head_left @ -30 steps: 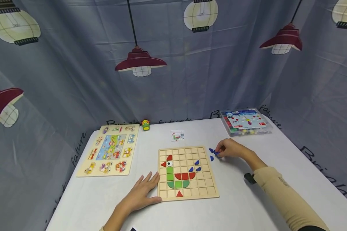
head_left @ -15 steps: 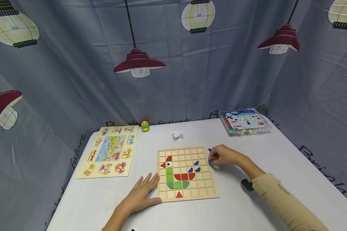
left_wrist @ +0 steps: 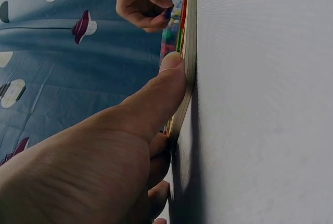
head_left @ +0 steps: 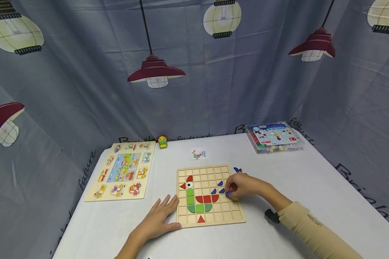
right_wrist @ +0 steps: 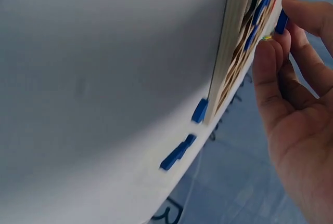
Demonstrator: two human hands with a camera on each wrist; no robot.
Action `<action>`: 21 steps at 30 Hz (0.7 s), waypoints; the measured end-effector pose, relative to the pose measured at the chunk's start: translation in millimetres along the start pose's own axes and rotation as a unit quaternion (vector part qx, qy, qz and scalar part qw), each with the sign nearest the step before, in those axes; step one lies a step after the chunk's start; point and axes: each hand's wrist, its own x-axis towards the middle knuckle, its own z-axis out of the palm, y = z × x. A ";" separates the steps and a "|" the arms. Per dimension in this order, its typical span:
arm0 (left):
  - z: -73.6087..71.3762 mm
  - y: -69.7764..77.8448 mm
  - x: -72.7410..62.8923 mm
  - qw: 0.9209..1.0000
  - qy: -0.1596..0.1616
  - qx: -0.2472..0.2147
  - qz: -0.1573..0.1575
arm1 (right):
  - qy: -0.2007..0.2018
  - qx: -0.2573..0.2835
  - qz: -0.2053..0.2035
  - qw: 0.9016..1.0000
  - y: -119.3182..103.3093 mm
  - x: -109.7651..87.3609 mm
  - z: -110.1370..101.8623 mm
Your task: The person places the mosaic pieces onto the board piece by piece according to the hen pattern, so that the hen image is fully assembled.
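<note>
A wooden grid board [head_left: 210, 220] lies on the white table, with red, green and blue flat pieces forming a bird with a round eye [head_left: 189, 185]. Three blue pieces [head_left: 220, 183] sit in its right-hand cells. My right hand [head_left: 246, 186] pinches another blue piece [right_wrist: 282, 22] between thumb and fingertips, over the board's right side. My left hand [head_left: 159, 217] lies spread at the board's lower left corner, its thumb [left_wrist: 169, 73] against the edge. Several loose blue pieces [head_left: 237, 169] lie on the table just past the board's upper right corner, partly behind the right hand.
A small pattern card [head_left: 198, 153] lies behind the board. To the left is a wooden picture puzzle [head_left: 120, 172], with a small green and yellow figure [head_left: 162, 141] behind it. A clear box [head_left: 274, 137] of coloured parts stands at the back right.
My right hand has moved from the loose blue pieces toward the left and nearer, carrying one blue piece over the board. The left hand stays at the board's corner.
</note>
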 end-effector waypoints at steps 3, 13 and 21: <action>0.0 -0.2 -0.5 1.000 0.000 0.001 0.001 | -0.011 -0.002 0.000 1.000 -4.9 3.6 4.5; -0.2 0.4 0.7 1.000 -0.003 0.003 -0.007 | -0.036 -0.021 -0.017 0.999 -12.9 8.5 12.2; -0.7 -0.4 0.6 1.000 -0.001 0.008 -0.003 | -0.039 -0.031 -0.016 0.999 -15.6 11.5 12.0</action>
